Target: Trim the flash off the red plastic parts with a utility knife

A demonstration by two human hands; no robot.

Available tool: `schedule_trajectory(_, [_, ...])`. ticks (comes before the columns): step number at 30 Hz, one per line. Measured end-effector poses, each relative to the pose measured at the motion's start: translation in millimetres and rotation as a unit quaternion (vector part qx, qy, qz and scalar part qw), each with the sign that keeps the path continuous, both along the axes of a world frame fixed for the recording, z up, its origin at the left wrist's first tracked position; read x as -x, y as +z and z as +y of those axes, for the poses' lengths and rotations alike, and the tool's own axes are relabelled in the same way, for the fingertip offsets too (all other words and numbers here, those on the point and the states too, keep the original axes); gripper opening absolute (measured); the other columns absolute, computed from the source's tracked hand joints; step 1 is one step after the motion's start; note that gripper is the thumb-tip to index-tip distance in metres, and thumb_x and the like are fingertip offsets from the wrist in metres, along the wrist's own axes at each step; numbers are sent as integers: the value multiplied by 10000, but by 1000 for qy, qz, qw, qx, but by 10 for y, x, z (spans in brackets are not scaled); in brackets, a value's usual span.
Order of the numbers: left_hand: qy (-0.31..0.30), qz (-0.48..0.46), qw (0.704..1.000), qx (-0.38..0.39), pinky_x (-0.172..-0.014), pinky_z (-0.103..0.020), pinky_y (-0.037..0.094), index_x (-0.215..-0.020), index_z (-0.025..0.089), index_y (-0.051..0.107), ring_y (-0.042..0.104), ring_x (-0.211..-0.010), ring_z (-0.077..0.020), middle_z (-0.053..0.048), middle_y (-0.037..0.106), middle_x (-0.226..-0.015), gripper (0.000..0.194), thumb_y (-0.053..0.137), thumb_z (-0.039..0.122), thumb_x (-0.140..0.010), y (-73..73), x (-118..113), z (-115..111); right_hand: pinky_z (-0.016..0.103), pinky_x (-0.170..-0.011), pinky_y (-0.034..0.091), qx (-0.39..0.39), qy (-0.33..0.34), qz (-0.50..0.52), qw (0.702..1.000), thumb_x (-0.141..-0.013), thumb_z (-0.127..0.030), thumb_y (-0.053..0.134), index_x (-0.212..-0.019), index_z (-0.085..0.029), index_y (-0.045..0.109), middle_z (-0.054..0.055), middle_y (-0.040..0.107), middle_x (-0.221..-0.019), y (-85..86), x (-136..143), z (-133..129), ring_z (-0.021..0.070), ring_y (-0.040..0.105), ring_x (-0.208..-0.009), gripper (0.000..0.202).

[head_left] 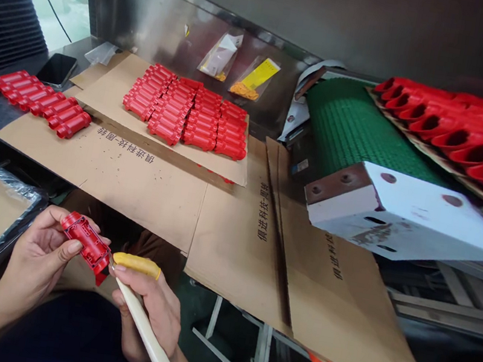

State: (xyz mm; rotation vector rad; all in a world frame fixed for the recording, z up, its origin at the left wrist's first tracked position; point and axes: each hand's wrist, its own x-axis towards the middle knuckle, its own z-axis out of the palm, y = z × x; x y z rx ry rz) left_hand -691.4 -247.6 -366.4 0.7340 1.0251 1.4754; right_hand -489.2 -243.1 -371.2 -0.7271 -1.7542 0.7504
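Note:
My left hand (44, 254) is closed around a red plastic housing (87, 245), thumb on its near side and fingers behind. The housing is tilted, its ribbed and slotted face turned up toward me. In my right hand (153, 304) is a slim tool with a long cream handle (148, 334), held like a pen. A yellow finger cot (137, 263) covers one finger of that hand. The tool's small metal tip meets the lower right end of the housing, where my fingers partly hide it. Both hands are in front of the bench's near edge.
Several rows of red housings (203, 117) lie on cardboard (157, 192), with another row (41, 100) at the left near a phone (57, 70). Bags of orange pieces (254, 79) lean behind. At right, a green conveyor belt (346, 124) carries more red housings (464, 134) above the bench.

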Motion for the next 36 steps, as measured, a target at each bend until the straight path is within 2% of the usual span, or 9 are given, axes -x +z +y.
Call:
schedule_trajectory(4, [14, 23, 1000, -2, -872, -290, 643, -1024, 221, 648, 780, -952, -187, -28, 781, -1077, 224, 822, 219, -883, -34, -1, 14, 344, -916, 632, -3, 47, -23, 999, -984, -97, 598, -1255, -139, 608, 136, 725, -1132, 46, -76, 110, 210, 697, -1044, 275])
schedule_trajectory(11, [-7, 34, 998, 52, -720, -215, 619, -1029, 193, 596, 730, -796, -126, -28, 767, -929, 288, 820, 316, -898, 2, -33, 67, 328, -664, 596, -152, 81, -205, 963, -989, -63, 606, -1215, -60, 637, 180, 719, -1027, 119, -217, 247, 197, 594, -793, 228])
schedule_trajectory(16, [-22, 125, 992, 16, -809, -232, 629, -1100, 226, 604, 751, -883, -135, -17, 767, -997, 262, 783, 319, -932, -12, -3, 31, 273, -812, 610, 122, 106, 20, 987, -993, -135, 653, -1142, -160, 664, 84, 745, -1011, 23, -164, 244, 151, 710, -888, 151])
schedule_trajectory(20, [-4, 200, 979, -34, -825, -211, 630, -1109, 238, 635, 762, -943, -145, -22, 773, -1027, 223, 769, 292, -940, -3, -6, 14, 190, -714, 575, 361, 163, 201, 896, -1011, -270, 700, -1069, -176, 704, 40, 733, -909, -10, -33, 238, 76, 681, -728, 111])
schedule_trajectory(26, [-12, 155, 987, -34, -819, -291, 662, -1108, 249, 613, 793, -917, -188, -35, 773, -1113, 171, 719, 245, -973, 15, -26, -14, 172, -493, 486, 438, 417, 349, 716, -937, -478, 774, -880, -169, 653, 10, 653, -685, 36, -78, 130, 81, 572, -520, 337])
schedule_trajectory(28, [-19, 123, 992, -25, -826, -333, 670, -1123, 266, 609, 793, -932, -206, -29, 754, -1154, 171, 706, 248, -983, -7, -15, -18, 202, -526, 534, 383, 431, 300, 760, -921, -535, 768, -801, -173, 643, 23, 656, -670, 77, -157, 120, 113, 621, -565, 401])
schedule_trajectory(30, [-16, 113, 993, -27, -844, -333, 666, -1146, 281, 628, 783, -949, -195, -19, 719, -1192, 193, 713, 245, -976, -37, -3, -14, 253, -704, 613, 283, 285, 208, 892, -979, -410, 733, -933, -181, 727, 75, 753, -875, 107, -196, 143, 150, 724, -783, 233])
schedule_trajectory(32, [-5, 125, 991, -38, -876, -292, 647, -1152, 286, 651, 761, -972, -165, -12, 690, -1185, 211, 731, 238, -962, -60, 0, -8, 286, -889, 615, 153, 98, 100, 978, -995, -211, 698, -1156, -200, 746, 104, 767, -1118, 109, -168, 177, 168, 736, -1018, 168])
schedule_trajectory(36, [2, 183, 981, -67, -895, -182, 584, -1057, 260, 677, 701, -977, -110, -11, 688, -1110, 164, 772, 236, -926, -30, -30, -5, 357, -958, 618, -12, 12, 28, 999, -940, -34, 656, -1290, -141, 681, 142, 729, -1210, 51, 30, 200, 215, 701, -1126, 367])
